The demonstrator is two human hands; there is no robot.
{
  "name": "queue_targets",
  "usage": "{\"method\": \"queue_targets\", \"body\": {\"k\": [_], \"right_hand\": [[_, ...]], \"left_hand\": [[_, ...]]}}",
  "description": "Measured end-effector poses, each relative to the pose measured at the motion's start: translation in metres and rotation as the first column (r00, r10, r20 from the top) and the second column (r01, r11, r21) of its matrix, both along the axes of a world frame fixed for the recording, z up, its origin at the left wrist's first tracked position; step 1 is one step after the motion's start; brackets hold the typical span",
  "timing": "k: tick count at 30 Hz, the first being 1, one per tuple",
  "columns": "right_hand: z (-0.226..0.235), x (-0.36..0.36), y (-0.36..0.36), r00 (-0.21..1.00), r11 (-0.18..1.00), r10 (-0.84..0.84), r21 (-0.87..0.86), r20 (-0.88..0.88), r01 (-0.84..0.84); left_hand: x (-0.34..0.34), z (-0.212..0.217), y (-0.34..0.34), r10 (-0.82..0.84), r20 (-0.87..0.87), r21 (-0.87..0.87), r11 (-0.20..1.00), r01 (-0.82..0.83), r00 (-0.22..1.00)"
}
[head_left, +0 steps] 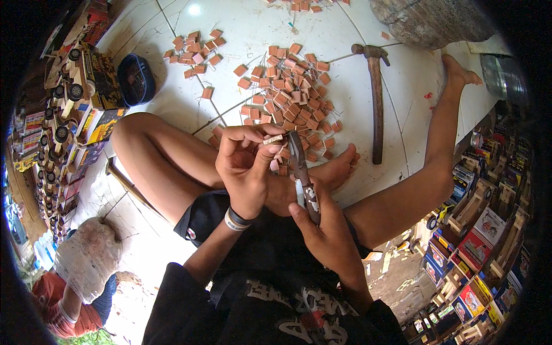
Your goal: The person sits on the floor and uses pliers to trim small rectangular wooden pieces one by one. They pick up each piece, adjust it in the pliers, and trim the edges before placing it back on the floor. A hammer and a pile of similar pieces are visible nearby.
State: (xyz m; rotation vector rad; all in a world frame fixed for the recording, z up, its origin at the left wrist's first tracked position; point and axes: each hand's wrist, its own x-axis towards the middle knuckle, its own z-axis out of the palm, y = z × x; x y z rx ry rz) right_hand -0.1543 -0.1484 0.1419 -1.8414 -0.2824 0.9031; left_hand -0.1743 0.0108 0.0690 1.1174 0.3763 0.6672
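Observation:
My left hand [244, 167] pinches a small wooden block [273, 139] between thumb and fingertips, above my crossed legs. My right hand [325, 230] grips the handles of a pair of pliers [302, 172], whose jaws point up and meet the block's right end. A pile of small reddish-brown wooden blocks [290, 95] lies on the white tiled floor [241, 34] just beyond my hands. A smaller pile of the same blocks [195, 52] lies farther left.
A hammer [376, 98] lies on the floor at the right, by my outstretched leg. A dark round bowl [136, 79] sits at the left. Wooden toy trucks [77, 86] line the left side, and more toy trucks [483, 241] the right. Another person [75, 287] crouches lower left.

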Motion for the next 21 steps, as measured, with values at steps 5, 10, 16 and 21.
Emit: {"method": "queue_targets", "body": {"k": [5, 10, 16, 21], "right_hand": [[0.0015, 0.0002, -0.0040, 0.996, 0.999, 0.018, -0.038, -0.087, -0.021], [0.0043, 0.0007, -0.0022, 0.995, 0.999, 0.009, -0.039, -0.102, -0.013], [0.0074, 0.0002, -0.0025, 0.984, 0.999, -0.016, -0.046, -0.175, 0.008], [0.0017, -0.0040, -0.0006, 0.998, 0.999, -0.032, -0.019, -0.052, 0.031]], "left_hand": [[0.0004, -0.0012, -0.0010, 0.008, 0.016, 0.035, 0.999, -0.009, 1.000], [-0.0009, 0.0001, 0.0018, -0.019, -0.013, 0.081, 0.997, 0.020, 1.000], [-0.0013, 0.0014, 0.0020, -0.048, -0.013, 0.042, 0.998, 0.048, 0.999], [-0.0020, 0.0015, 0.0031, -0.050, -0.036, 0.104, 0.993, 0.053, 0.998]]}}
